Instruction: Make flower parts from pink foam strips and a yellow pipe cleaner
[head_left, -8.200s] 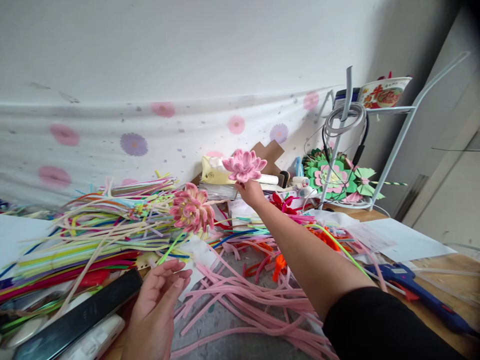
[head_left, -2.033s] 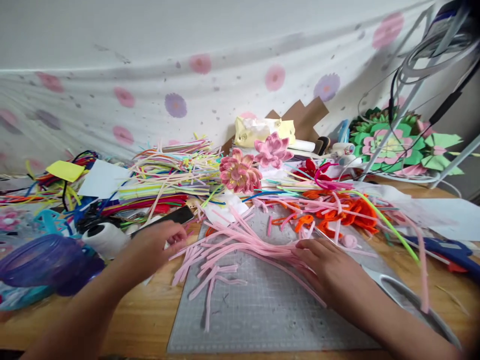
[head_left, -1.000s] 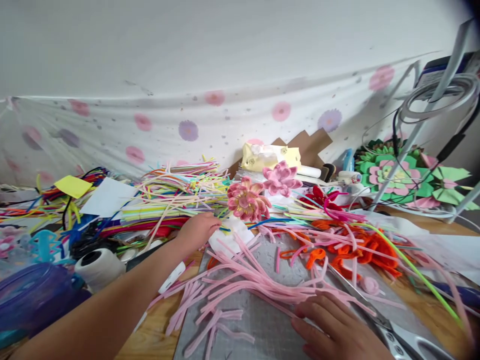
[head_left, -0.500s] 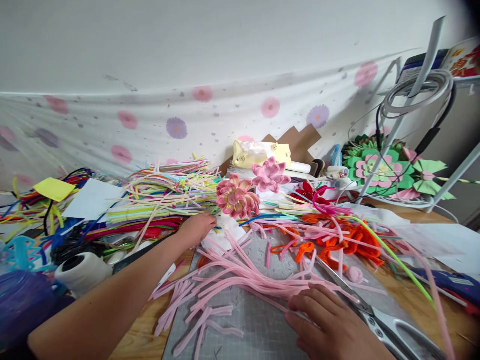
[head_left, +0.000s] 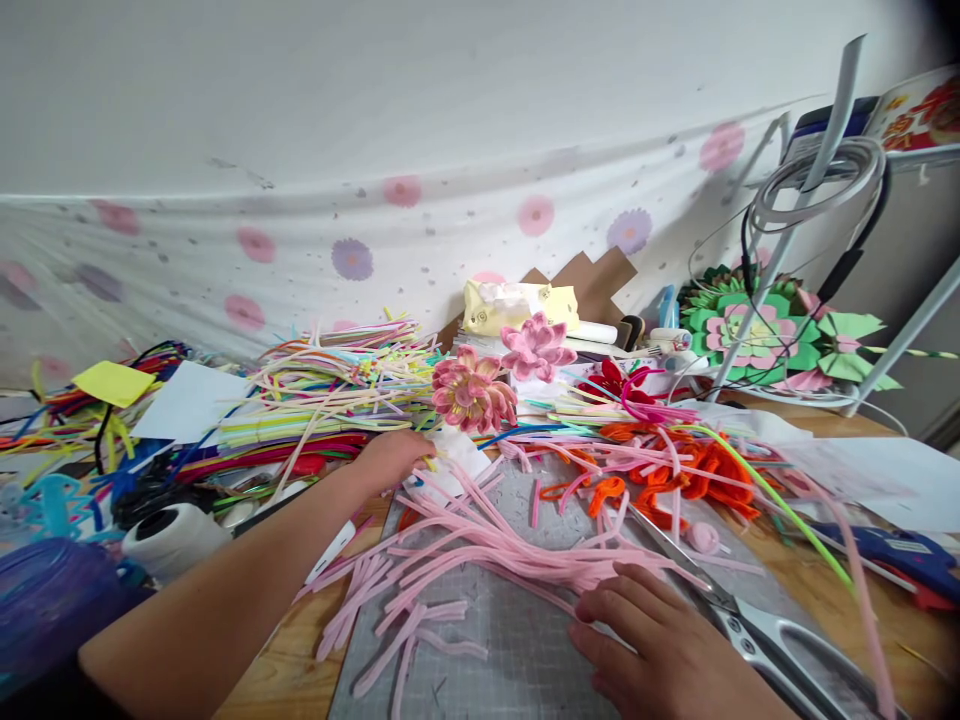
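Note:
My left hand (head_left: pixel 397 458) reaches forward to the crumpled white tissue (head_left: pixel 459 460) beside the pink-and-gold flower (head_left: pixel 474 390). Its fingers are bent together and mostly hidden behind the hand; a bit of yellow shows at the fingertips, too small to name. My right hand (head_left: pixel 637 635) lies low over the grey cutting mat (head_left: pixel 517 640), fingers loosely stretched, holding nothing visible. Just beyond its fingertips runs a loose bundle of pink pipe cleaners (head_left: pixel 517 555). Scissors (head_left: pixel 727 605) lie to its right, blades pointing away and partly under the pink stems.
Behind the mat stands a paler pink flower (head_left: pixel 538 347). Orange pipe cleaners (head_left: pixel 712 480) are heaped at right, a multicoloured pile (head_left: pixel 337 385) at left. A white thread spool (head_left: pixel 176 540) and purple container (head_left: pixel 56 610) sit near my left forearm. Metal poles (head_left: pixel 795 230) rise at right.
The view has shifted a little. My left hand stays by the tissue with its fingers slightly lower, and more yellow shows at the fingertips. My right hand keeps its place.

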